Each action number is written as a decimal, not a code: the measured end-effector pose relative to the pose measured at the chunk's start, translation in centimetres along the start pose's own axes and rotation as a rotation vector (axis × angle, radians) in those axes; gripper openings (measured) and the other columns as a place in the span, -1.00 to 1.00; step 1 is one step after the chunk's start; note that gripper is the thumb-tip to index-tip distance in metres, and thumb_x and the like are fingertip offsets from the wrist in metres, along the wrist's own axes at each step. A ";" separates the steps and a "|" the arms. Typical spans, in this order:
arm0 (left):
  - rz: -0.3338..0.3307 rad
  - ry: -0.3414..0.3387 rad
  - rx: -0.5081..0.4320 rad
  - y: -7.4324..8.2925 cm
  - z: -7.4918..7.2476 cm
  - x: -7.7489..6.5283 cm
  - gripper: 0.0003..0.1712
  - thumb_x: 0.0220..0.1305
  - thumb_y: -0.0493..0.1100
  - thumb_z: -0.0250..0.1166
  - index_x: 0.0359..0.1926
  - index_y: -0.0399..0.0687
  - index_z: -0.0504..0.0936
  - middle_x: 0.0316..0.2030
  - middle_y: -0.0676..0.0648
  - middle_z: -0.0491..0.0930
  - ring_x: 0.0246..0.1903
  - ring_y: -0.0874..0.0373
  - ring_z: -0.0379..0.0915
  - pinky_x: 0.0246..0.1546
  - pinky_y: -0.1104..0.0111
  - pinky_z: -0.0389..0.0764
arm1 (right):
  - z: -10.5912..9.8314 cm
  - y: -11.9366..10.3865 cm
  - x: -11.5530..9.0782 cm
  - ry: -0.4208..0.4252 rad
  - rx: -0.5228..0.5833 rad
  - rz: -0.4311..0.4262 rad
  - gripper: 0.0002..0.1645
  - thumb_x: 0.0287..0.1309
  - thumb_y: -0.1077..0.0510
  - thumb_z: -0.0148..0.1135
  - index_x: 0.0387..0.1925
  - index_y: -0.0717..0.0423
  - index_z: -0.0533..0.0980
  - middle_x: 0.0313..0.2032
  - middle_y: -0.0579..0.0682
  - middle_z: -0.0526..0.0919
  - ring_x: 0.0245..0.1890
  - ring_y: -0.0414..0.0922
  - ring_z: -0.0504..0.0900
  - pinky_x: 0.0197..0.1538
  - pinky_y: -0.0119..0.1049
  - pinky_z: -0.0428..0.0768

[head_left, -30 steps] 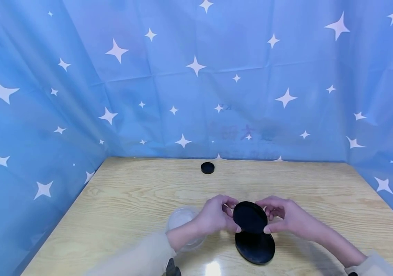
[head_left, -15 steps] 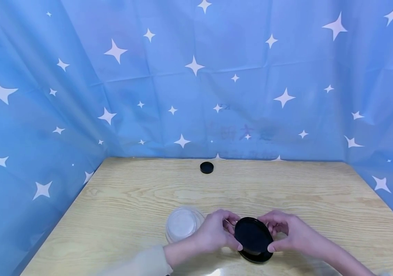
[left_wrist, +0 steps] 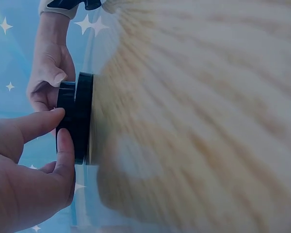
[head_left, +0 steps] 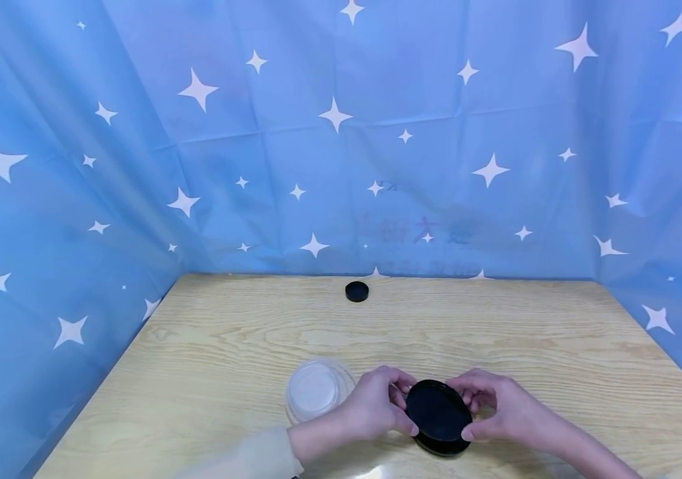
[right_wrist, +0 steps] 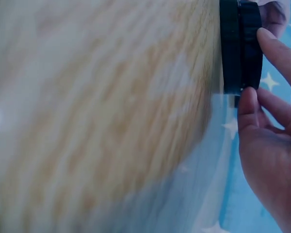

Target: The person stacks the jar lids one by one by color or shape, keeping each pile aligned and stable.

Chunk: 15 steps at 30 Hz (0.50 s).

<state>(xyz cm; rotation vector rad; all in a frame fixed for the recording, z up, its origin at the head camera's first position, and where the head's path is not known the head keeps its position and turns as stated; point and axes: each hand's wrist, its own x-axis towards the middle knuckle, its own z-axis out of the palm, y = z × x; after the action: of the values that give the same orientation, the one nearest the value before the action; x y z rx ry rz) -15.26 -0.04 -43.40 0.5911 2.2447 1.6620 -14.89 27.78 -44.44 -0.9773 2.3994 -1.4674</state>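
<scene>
Both hands hold a round black lid (head_left: 436, 414) by its opposite edges. Directly under it, a slightly wider round black lid (head_left: 444, 451) lies on the table, mostly covered, with its near rim showing. My left hand (head_left: 373, 407) pinches the upper lid's left side between thumb and fingers. On the other side, my right hand (head_left: 504, 411) grips the edge the same way. Seen side-on in the left wrist view, the upper lid sits against the lower lid (left_wrist: 85, 116) like a stack, slightly offset. The right wrist view shows the same two dark rims stacked.
A clear round plastic container (head_left: 315, 391) stands left of the lids, partly behind the left forearm. Farther back, a small black cap (head_left: 356, 291) lies near the rear edge of the wooden table (head_left: 245, 319). A blue star-printed curtain (head_left: 293, 146) hangs behind and along the sides.
Both hands have brought the upper lid down and toward me, from overlapping only the far edge of the lower one to lying over it. Over the last half second they have barely moved.
</scene>
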 end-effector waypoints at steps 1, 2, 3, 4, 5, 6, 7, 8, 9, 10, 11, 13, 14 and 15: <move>-0.002 0.000 0.003 0.0 0.0 0.0 -0.31 -0.31 -0.56 0.60 0.00 -0.25 0.68 -0.31 0.12 0.56 -0.42 0.35 0.49 -0.28 0.51 0.56 | 0.0 0.0 0.0 0.002 -0.007 0.002 -0.28 -0.01 0.26 0.59 0.17 0.47 0.51 -0.14 -0.03 0.57 -0.26 -0.18 0.55 -0.28 -0.34 0.62; -0.003 0.000 0.004 0.0 0.0 0.0 -0.31 -0.31 -0.56 0.60 0.00 -0.25 0.68 -0.31 0.12 0.56 -0.42 0.35 0.49 -0.28 0.51 0.56 | 0.0 0.1 0.1 0.001 -0.014 -0.001 -0.28 -0.01 0.26 0.59 0.17 0.46 0.51 -0.15 -0.03 0.57 -0.26 -0.18 0.55 -0.28 -0.34 0.62; -0.003 -0.001 0.005 0.0 0.0 0.0 -0.31 -0.30 -0.56 0.60 0.01 -0.26 0.68 -0.31 0.12 0.56 -0.42 0.35 0.49 -0.28 0.51 0.56 | 0.1 0.1 0.1 0.005 -0.025 -0.008 -0.27 -0.03 0.26 0.60 0.17 0.44 0.51 -0.15 -0.04 0.57 -0.26 -0.19 0.55 -0.28 -0.34 0.62; -0.002 0.000 0.005 0.0 0.0 0.0 -0.31 -0.30 -0.55 0.60 0.01 -0.26 0.68 -0.30 0.12 0.57 -0.41 0.36 0.49 -0.28 0.51 0.56 | 0.1 0.2 0.1 0.006 -0.036 -0.021 -0.27 -0.04 0.27 0.61 0.17 0.45 0.51 -0.15 -0.03 0.58 -0.26 -0.18 0.55 -0.28 -0.34 0.62; -0.002 0.000 0.001 0.0 0.0 0.0 -0.31 -0.29 -0.55 0.60 0.01 -0.27 0.68 -0.30 0.11 0.57 -0.41 0.36 0.49 -0.28 0.51 0.57 | 0.1 0.2 0.1 0.005 -0.043 -0.028 -0.26 -0.04 0.27 0.61 0.18 0.44 0.51 -0.14 -0.03 0.58 -0.26 -0.18 0.55 -0.28 -0.34 0.63; -0.004 -0.001 -0.001 0.0 0.0 0.0 -0.31 -0.28 -0.55 0.59 0.02 -0.27 0.68 -0.29 0.11 0.57 -0.41 0.36 0.49 -0.28 0.51 0.57 | 0.0 0.2 0.2 0.001 -0.048 -0.032 -0.26 -0.04 0.26 0.61 0.18 0.44 0.51 -0.13 -0.02 0.58 -0.25 -0.19 0.55 -0.27 -0.34 0.63; -0.005 -0.001 -0.002 0.0 0.0 0.0 -0.31 -0.28 -0.55 0.59 0.02 -0.28 0.67 -0.29 0.11 0.57 -0.40 0.36 0.50 -0.29 0.51 0.57 | 0.1 0.2 0.2 0.001 -0.052 -0.032 -0.26 -0.04 0.26 0.61 0.18 0.42 0.51 -0.12 -0.03 0.59 -0.25 -0.20 0.55 -0.27 -0.35 0.62; -0.004 -0.001 -0.004 0.0 0.0 0.0 -0.31 -0.27 -0.55 0.59 0.03 -0.28 0.67 -0.28 0.12 0.57 -0.40 0.36 0.50 -0.29 0.51 0.57 | 0.1 0.2 0.2 0.000 -0.061 -0.044 -0.25 -0.04 0.26 0.61 0.18 0.43 0.51 -0.11 -0.02 0.59 -0.24 -0.19 0.55 -0.27 -0.35 0.62; -0.003 0.001 -0.005 0.0 0.0 0.1 -0.31 -0.26 -0.54 0.59 0.03 -0.28 0.67 -0.27 0.12 0.58 -0.40 0.36 0.50 -0.29 0.51 0.57 | 0.1 0.1 0.3 0.001 -0.069 -0.045 -0.25 -0.05 0.26 0.62 0.18 0.43 0.51 -0.10 -0.02 0.59 -0.24 -0.20 0.55 -0.27 -0.35 0.62; -0.002 0.004 -0.006 0.0 0.0 0.1 -0.31 -0.26 -0.54 0.59 0.04 -0.27 0.67 -0.27 0.12 0.58 -0.40 0.36 0.51 -0.29 0.51 0.58 | 0.1 0.0 0.3 0.003 -0.074 -0.039 -0.24 -0.05 0.25 0.62 0.18 0.43 0.51 -0.09 -0.02 0.59 -0.24 -0.20 0.56 -0.26 -0.35 0.62; -0.002 0.006 -0.007 0.0 0.0 0.1 -0.31 -0.26 -0.54 0.59 0.04 -0.27 0.67 -0.27 0.11 0.58 -0.40 0.35 0.51 -0.29 0.51 0.58 | 0.0 -0.1 0.3 0.005 -0.079 -0.030 -0.24 -0.05 0.23 0.62 0.18 0.42 0.51 -0.09 -0.02 0.59 -0.23 -0.20 0.56 -0.25 -0.35 0.62; -0.003 0.011 -0.006 0.0 -0.1 0.1 -0.31 -0.25 -0.53 0.60 0.04 -0.26 0.67 -0.27 0.10 0.59 -0.39 0.35 0.51 -0.29 0.50 0.58 | -0.1 -0.3 0.5 0.014 -0.090 -0.009 -0.24 -0.06 0.23 0.63 0.18 0.41 0.52 -0.09 -0.01 0.59 -0.23 -0.20 0.55 -0.24 -0.36 0.62; -0.005 0.012 -0.007 0.1 -0.3 0.1 -0.31 -0.24 -0.52 0.60 0.04 -0.25 0.67 -0.26 0.10 0.59 -0.39 0.34 0.51 -0.30 0.50 0.58 | -0.2 -0.4 0.5 0.017 -0.096 0.005 -0.24 -0.06 0.22 0.62 0.19 0.40 0.52 -0.08 0.00 0.58 -0.23 -0.19 0.55 -0.23 -0.36 0.62; -0.009 0.010 -0.007 0.1 -0.4 0.1 -0.32 -0.23 -0.50 0.61 0.05 -0.24 0.67 -0.25 0.09 0.58 -0.38 0.34 0.51 -0.30 0.49 0.58 | -0.4 -0.5 0.7 0.020 -0.092 0.028 -0.24 -0.05 0.21 0.62 0.19 0.38 0.52 -0.08 0.01 0.58 -0.22 -0.19 0.55 -0.22 -0.36 0.61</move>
<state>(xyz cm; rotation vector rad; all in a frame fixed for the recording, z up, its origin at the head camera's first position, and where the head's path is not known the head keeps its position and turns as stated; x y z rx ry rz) -15.53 -0.32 -43.14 0.5711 2.2447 1.6715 -15.38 27.55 -43.72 -0.9485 2.5041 -1.3745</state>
